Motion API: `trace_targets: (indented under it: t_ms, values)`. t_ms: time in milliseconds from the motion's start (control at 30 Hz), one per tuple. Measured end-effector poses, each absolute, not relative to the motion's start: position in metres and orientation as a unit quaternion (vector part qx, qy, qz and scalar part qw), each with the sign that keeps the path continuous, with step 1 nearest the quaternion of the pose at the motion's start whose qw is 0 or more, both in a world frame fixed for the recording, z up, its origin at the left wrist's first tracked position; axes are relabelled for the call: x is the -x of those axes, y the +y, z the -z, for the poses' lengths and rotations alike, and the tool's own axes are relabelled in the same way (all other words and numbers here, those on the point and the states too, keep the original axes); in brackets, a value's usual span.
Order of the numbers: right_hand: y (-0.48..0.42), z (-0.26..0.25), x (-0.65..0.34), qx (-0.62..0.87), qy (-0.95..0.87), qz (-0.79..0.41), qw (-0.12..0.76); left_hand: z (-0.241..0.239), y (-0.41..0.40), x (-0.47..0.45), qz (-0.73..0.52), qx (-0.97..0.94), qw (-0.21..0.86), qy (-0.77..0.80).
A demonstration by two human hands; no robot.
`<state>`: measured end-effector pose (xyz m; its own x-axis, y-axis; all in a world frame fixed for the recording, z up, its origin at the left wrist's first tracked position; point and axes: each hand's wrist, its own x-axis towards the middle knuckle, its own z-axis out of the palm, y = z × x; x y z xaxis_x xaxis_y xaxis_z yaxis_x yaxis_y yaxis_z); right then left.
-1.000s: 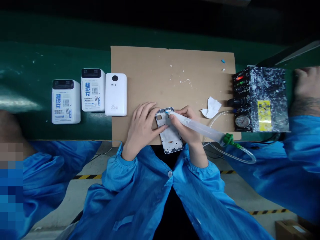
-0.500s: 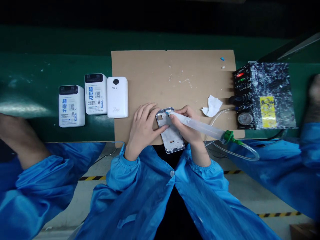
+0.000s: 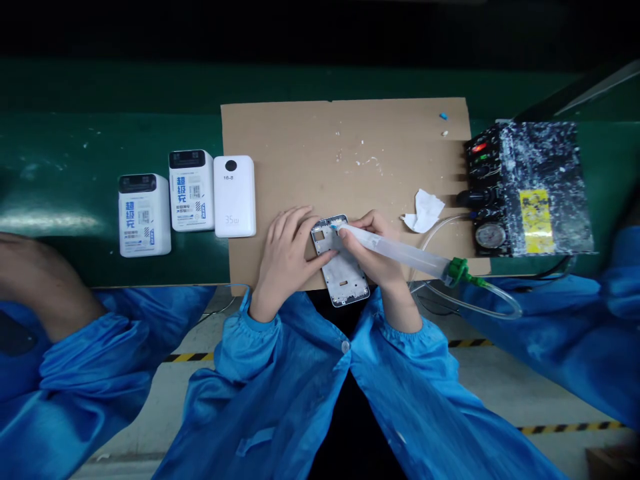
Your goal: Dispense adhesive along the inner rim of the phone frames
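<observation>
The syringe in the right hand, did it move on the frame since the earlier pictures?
No. The syringe tip sits at the same top corner of the frame, on the cardboard, as before; right hand unchanged.

You're on matt brown cardboard (image 3: pixel 350 153), dull grey metal frame (image 3: pixel 345 270) under a clear plastic syringe (image 3: pixel 400 252); glossy white power banks (image 3: pixel 234 197) sit beside.

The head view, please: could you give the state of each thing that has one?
left hand: flat, steadying the frame
right hand: shut on the syringe
syringe: tilted, tip on the frame
frame: lying flat on cardboard
controller box: red lamp lit
tissue: crumpled
</observation>
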<state>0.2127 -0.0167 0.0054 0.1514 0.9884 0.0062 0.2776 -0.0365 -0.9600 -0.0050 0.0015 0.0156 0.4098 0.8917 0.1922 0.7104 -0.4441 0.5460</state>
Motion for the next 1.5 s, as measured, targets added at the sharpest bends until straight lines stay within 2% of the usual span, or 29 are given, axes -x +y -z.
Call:
trace_targets:
  t_ms: [1500]
  values:
    - [-0.0162, -0.008, -0.2125, 0.611, -0.527, -0.388, 0.446, -0.012, 0.0028, 0.0047, -0.248, -0.821, 0.182, 0.48]
